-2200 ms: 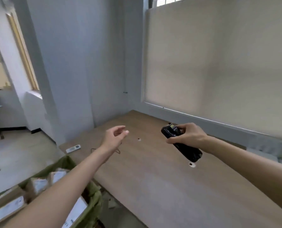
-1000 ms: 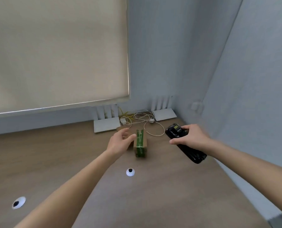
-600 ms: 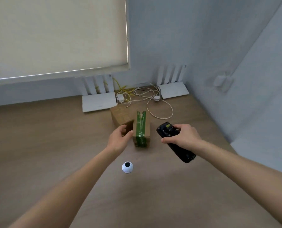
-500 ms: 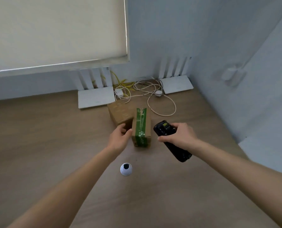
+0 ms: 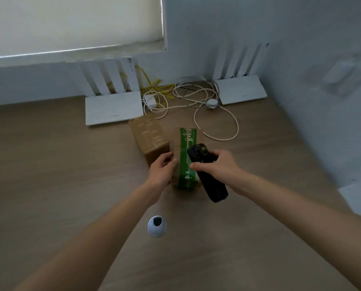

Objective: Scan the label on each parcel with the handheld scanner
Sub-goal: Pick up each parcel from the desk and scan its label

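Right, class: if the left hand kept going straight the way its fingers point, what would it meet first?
The left hand already looks to touch the cardboard parcel with green tape; straight on lies the plain brown cardboard parcel, though depth is unclear.

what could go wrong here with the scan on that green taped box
No label shows on the green-taped parcel; the scanner in the right hand may read nothing until the left hand turns it. Turning it could shove the plain brown parcel right beside it toward the white router and loose cables.
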Demonstrator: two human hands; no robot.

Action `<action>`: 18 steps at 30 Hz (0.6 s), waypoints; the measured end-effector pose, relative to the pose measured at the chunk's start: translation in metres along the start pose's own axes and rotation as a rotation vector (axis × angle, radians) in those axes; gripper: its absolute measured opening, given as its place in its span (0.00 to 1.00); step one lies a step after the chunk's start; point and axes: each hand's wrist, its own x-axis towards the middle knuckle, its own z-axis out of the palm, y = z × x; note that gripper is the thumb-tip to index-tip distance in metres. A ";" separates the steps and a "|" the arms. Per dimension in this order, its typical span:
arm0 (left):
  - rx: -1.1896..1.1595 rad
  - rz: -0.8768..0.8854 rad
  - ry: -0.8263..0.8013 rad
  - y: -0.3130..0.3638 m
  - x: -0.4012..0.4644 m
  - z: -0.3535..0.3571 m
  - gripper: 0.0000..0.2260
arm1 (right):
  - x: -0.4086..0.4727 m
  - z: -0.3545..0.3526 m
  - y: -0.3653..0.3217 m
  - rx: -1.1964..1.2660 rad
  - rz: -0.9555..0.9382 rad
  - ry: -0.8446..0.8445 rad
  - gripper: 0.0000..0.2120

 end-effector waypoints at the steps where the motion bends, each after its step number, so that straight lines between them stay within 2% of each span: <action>1: -0.019 0.000 -0.007 0.000 -0.003 0.001 0.14 | -0.005 -0.001 0.000 0.015 -0.001 0.013 0.29; 5: -0.024 0.046 -0.056 0.009 -0.035 0.002 0.11 | -0.035 -0.011 -0.003 0.052 -0.012 0.052 0.29; 11: -0.096 0.155 -0.152 0.031 -0.108 -0.005 0.13 | -0.112 -0.034 -0.031 0.097 -0.094 0.103 0.26; 13: -0.111 0.192 -0.153 0.041 -0.137 -0.008 0.18 | -0.141 -0.039 -0.041 0.088 -0.135 0.129 0.27; 17: -0.060 0.271 -0.107 0.061 -0.193 -0.018 0.38 | -0.201 -0.046 -0.062 0.060 -0.212 0.213 0.25; 18: -0.057 0.281 -0.101 0.066 -0.206 -0.020 0.38 | -0.216 -0.048 -0.067 0.054 -0.227 0.229 0.24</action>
